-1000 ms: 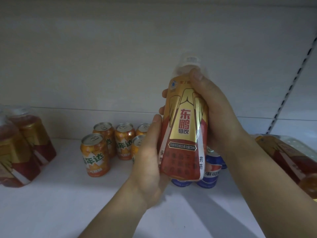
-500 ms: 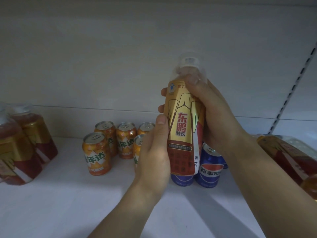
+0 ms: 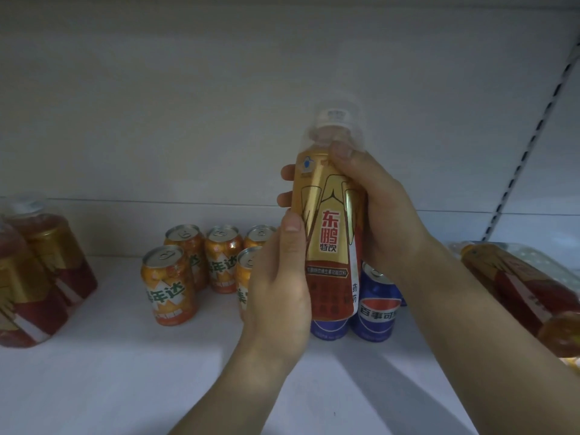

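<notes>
- Grips the bottle (image 3: 329, 233) in both hands, upright, label toward the camera, held up in front of the cans over the shelf (image 3: 125, 372).
- Wraps the left hand (image 3: 276, 284) round the bottle's lower left side, thumb pointing up along the label's left edge, fingers hidden behind.
- Curls the right hand (image 3: 386, 215) round the upper right side, thumb pressed across the shoulder just below the cap (image 3: 335, 117), two fingertips showing past the bottle's left edge.
- Shows a white cap under a clear cover, a gold label above, red below, and red characters in the middle.
- Hides part of the blue cans (image 3: 378, 306) with the bottle's base; these stand on the shelf just behind it, close together, one top showing beside the right wrist.
- Leaves the orange cans (image 3: 171, 284) to the left of the left hand: five, upright, tightly grouped, three behind and two in front, the front right one partly covered by that hand.
- Reaches, further left at the frame edge, the left bottles (image 3: 40, 277), same gold and red, standing close together.
- Reaches, beyond the right forearm, the right pack (image 3: 518, 284): similar bottles lying on their sides in clear wrap, number impossible to tell.
- Ends at the white wall (image 3: 188, 105) behind everything, with a slotted upright (image 3: 533, 130) slanting up at the right.
</notes>
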Tool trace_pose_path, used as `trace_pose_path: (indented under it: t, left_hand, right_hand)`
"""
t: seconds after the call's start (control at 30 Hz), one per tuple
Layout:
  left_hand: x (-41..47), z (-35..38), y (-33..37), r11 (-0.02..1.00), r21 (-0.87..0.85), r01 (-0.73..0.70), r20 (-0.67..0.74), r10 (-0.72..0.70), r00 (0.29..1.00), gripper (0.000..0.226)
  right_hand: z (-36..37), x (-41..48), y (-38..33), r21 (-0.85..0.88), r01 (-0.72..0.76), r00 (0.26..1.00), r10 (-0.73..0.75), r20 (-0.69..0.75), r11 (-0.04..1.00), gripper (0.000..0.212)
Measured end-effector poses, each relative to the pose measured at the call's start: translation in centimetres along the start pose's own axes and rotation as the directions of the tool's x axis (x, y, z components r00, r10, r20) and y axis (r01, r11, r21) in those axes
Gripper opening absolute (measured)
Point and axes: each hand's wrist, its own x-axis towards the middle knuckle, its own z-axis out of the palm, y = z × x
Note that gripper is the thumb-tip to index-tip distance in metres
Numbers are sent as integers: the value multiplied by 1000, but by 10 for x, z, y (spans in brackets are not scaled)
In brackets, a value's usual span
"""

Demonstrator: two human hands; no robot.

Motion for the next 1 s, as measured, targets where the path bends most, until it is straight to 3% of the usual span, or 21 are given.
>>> trace_pose_path:
  t: [0.13,0.2,0.3,0.37,0.5,0.67,0.77,0.87,0.97,1.0]
  left_hand:
    - [1,3,1,1000,6,16,-35,-16,999,36]
    - [4,0,0,992,-91,90,-16,-91,996,41]
    - [4,-4,3,928,-265,262,105,-243,964,50]
    - [2,-5,4,899,-285,333,199,-285,938,54]
    - [3,-7,4,956,-176,235,197,-200,960,46]
    - [-1,-5,1,998,-12,68,167,-65,984,42]
    - [-2,-5,0,1000,5,13,191,-14,981,50]
    - [1,-11,-1,997,-48,67,237,-54,970,48]
    - [0,-15,-1,963,-166,212,340,-146,929,71]
    - [0,-15,1,958,-167,232,354,-162,921,70]
  right_hand:
    - [2,1,-1,-36,42,997,-44,-56,998,40]
    - [3,0,-4,-91,72,992,-81,-101,993,39]
    - [6,-3,-14,-122,88,990,-100,-97,989,45]
    - [8,-5,-19,-142,98,989,-113,-97,985,45]
    - [11,-7,-23,-193,173,969,-201,-141,966,34]
    - [13,-8,-19,-196,136,975,-167,-150,971,35]
    - [15,-8,-19,-246,137,972,-178,-152,960,47]
    - [13,-5,-17,-205,144,976,-173,-132,968,42]
    - [10,-4,-18,-127,85,991,-97,-95,988,47]
    - [9,-4,-18,-130,86,990,-99,-105,988,46]
